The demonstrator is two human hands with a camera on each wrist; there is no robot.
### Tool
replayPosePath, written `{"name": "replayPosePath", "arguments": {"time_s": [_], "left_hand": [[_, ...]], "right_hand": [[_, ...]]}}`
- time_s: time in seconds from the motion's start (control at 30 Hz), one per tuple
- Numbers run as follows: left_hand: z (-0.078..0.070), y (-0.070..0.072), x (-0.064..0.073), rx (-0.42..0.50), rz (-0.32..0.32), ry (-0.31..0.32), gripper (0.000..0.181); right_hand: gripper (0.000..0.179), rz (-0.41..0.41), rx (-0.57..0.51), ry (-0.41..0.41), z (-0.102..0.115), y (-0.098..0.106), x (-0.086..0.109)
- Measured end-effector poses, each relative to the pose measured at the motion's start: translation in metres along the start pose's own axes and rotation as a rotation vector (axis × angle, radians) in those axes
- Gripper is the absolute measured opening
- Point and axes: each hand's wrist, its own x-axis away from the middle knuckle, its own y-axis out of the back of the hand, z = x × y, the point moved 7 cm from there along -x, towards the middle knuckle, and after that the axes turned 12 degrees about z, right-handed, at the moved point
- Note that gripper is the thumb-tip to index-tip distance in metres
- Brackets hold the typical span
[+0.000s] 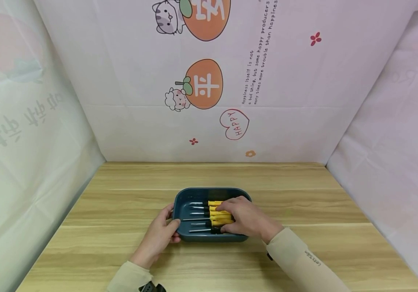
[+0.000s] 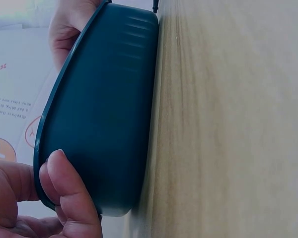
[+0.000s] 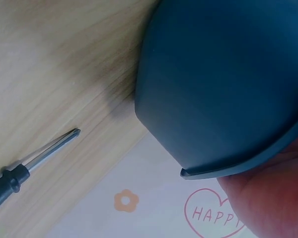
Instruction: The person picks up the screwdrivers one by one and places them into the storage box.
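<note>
A dark blue tray (image 1: 212, 238) stands on the wooden table with several screwdrivers (image 1: 214, 218) in it. Their handles are yellow and black, and their metal shafts point left. My left hand (image 1: 161, 229) grips the tray's left end, thumb over the rim; the left wrist view shows its fingers against the outer wall. Over the right part of the tray, my right hand (image 1: 243, 217) reaches in, its thumb and fingers curled about the handles and hiding their ends. In the right wrist view, another screwdriver (image 3: 53, 151) with a black collar and cross-shaped tip lies on the table outside the tray.
The wooden table (image 1: 139, 190) runs back to a white printed sheet (image 1: 139, 121). White sheets also hang on the left and right sides. A dark watch (image 1: 150, 287) is on my left wrist.
</note>
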Motion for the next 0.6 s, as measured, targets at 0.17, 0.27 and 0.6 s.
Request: {"name": "replayPosePath", "arguments": {"time_s": [0.17, 0.27, 0.6], "left_hand": [[-0.0004, -0.0001, -0.0001, -0.001, -0.002, 0.003, 0.059], [-0.0005, -0.0001, -0.0003, 0.0, -0.004, 0.003, 0.059], [0.0004, 0.0001, -0.0005, -0.005, -0.007, 0.002, 0.059]], "right_hand": [[0.058, -0.014, -0.003, -0.008, 0.0004, 0.0009, 0.0008], [0.061, -0.022, -0.001, -0.021, 0.0003, 0.0012, 0.001], [0.067, -0.055, 0.021, -0.02, 0.0017, 0.0038, 0.0025]]}}
